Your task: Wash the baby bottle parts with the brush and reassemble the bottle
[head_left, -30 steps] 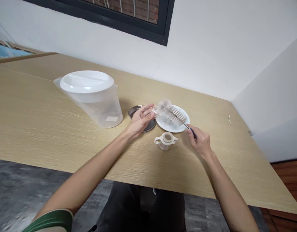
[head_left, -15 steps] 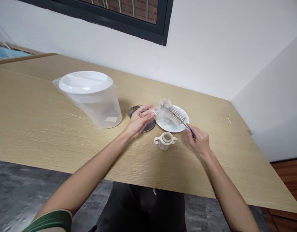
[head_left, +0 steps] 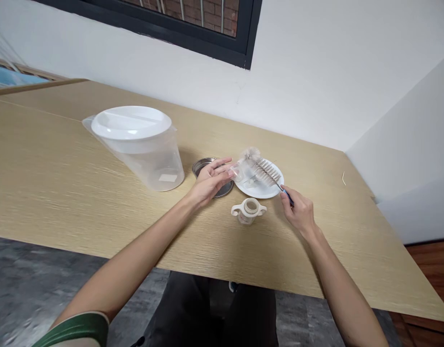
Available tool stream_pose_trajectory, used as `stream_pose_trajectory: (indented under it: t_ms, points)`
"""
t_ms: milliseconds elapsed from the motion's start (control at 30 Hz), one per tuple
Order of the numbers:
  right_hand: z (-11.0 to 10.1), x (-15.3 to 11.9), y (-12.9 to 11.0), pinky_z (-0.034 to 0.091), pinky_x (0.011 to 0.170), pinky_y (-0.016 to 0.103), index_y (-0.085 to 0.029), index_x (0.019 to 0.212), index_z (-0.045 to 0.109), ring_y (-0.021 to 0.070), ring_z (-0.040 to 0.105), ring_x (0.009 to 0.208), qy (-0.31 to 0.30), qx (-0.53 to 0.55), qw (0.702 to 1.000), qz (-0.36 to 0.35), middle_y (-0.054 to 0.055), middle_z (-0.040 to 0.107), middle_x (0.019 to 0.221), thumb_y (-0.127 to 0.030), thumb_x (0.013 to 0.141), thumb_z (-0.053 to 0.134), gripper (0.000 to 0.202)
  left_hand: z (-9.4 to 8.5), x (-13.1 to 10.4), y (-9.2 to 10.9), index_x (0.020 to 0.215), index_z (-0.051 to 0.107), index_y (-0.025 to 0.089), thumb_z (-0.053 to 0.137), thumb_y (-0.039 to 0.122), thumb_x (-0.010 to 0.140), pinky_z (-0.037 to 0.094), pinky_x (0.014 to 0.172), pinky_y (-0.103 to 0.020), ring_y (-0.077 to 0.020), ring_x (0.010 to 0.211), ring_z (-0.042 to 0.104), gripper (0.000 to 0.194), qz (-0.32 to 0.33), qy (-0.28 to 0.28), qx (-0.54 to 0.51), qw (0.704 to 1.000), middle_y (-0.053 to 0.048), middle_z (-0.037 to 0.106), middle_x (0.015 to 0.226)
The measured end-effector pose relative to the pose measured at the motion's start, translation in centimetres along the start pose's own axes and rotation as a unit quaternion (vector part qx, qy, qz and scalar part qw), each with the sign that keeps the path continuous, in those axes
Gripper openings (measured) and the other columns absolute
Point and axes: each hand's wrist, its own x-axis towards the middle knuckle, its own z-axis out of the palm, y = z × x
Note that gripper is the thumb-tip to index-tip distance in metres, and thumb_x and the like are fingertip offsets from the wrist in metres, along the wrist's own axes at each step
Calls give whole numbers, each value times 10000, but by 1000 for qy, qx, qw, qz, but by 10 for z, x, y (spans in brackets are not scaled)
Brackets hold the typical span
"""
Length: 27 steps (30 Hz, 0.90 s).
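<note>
My right hand (head_left: 298, 208) is closed around the blue handle of a bottle brush (head_left: 267, 171). The bristles point up and to the left, over a white plate (head_left: 267, 193). Between the thumb and fingers of my left hand (head_left: 212, 183) is a small clear cap-like piece (head_left: 238, 172), close beside the brush's tufted tip. I cannot tell whether the two touch. Below the plate stands a small baby bottle (head_left: 248, 211) with white side handles and an uncovered mouth. A round metal tray (head_left: 224, 191) lies partly hidden under my left hand.
A large translucent pitcher (head_left: 146, 156) with a white lid stands to the left on the wooden table (head_left: 110, 217). Far to the right lies a thin pale strip (head_left: 344, 178). A white wall (head_left: 301, 86) and a dark window frame (head_left: 203, 48) rise behind the table.
The view has shifted very slightly. Both hands keep their holds, with the brush and the clear piece in nearly the same places.
</note>
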Motion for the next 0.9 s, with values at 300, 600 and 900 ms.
stream_pose_trajectory:
  t_ms: [300, 600, 900]
  points:
    - [1, 0, 0, 539, 652, 239, -144, 1165, 696, 164, 732, 764, -18, 1, 1000, -8, 111, 772, 1011, -325, 1018, 455, 335, 2, -1, 2, 1129, 657, 118, 779, 117, 748, 568, 947, -313, -174, 929, 736, 400, -8, 22, -22, 999, -114, 754, 1060]
    - [-1, 0, -1, 532, 637, 241, -133, 1150, 696, 146, 708, 688, 6, 24, 999, -20, 113, 773, 987, -303, 1015, 456, 324, 2, 1, 2, 1053, 678, 118, 711, 272, 872, 588, 908, -319, -200, 939, 738, 241, -10, 9, -42, 999, -118, 751, 1028]
    - [-1, 1, 1, 513, 613, 235, -117, 1148, 687, 141, 707, 684, 11, 3, 999, -31, 98, 774, 953, -267, 1010, 483, 289, -3, 5, -1, 1101, 634, 113, 660, 437, 915, 589, 725, -270, -173, 794, 723, 375, -29, -17, -33, 999, -190, 741, 1098]
